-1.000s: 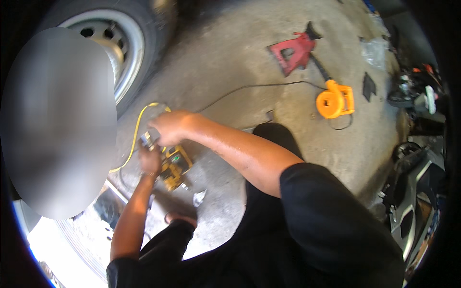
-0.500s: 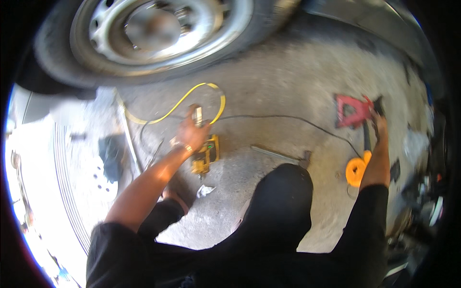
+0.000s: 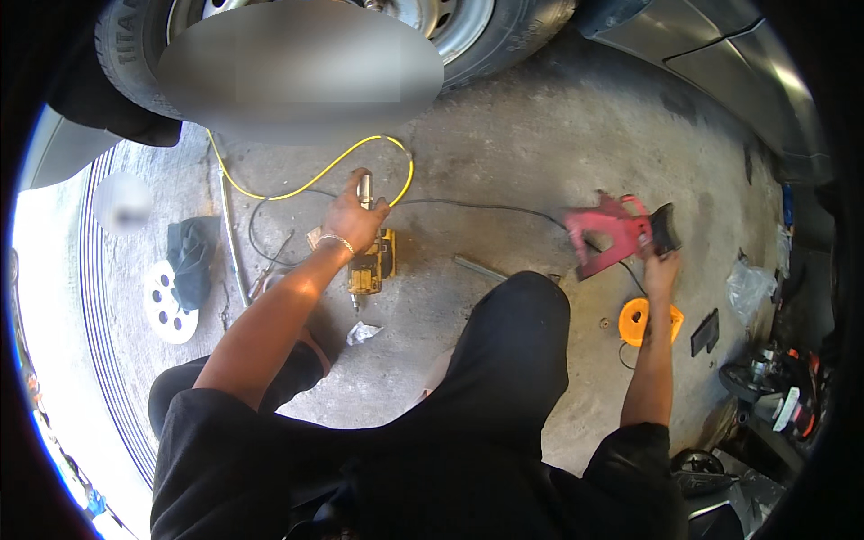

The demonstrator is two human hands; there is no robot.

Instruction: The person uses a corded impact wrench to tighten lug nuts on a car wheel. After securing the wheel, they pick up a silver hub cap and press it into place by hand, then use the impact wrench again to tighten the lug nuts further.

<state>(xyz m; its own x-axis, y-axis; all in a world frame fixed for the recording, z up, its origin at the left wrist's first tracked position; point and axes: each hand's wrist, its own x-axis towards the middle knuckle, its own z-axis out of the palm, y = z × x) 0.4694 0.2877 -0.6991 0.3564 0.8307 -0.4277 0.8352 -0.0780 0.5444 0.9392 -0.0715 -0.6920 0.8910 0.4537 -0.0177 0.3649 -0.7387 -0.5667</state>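
My left hand (image 3: 351, 225) is closed on a short silvery metal cylinder (image 3: 364, 187), perhaps a socket. Just beneath that hand lies a yellow and black cordless power tool (image 3: 367, 277), its tip toward me. Over on the right, my right hand (image 3: 663, 273) grips a red jack stand (image 3: 605, 236) by its dark top end. The stand is tilted on its side, legs pointing left, and slightly blurred. An orange round thing (image 3: 633, 322) lies on the floor beneath my right forearm, partly covered by it.
A wheel with its tyre (image 3: 531, 31) stands at the far side, partly blurred over. A yellow hose (image 3: 342, 183) and dark cord (image 3: 486, 209) cross the concrete. Left are a long metal bar (image 3: 232, 238), a dark cloth (image 3: 191, 265) and a white wheel cover (image 3: 166, 315).
My right hand has swung the red jack stand toward the left and turned it. My left hand keeps its hold on the silvery cylinder. The view has shifted slightly.
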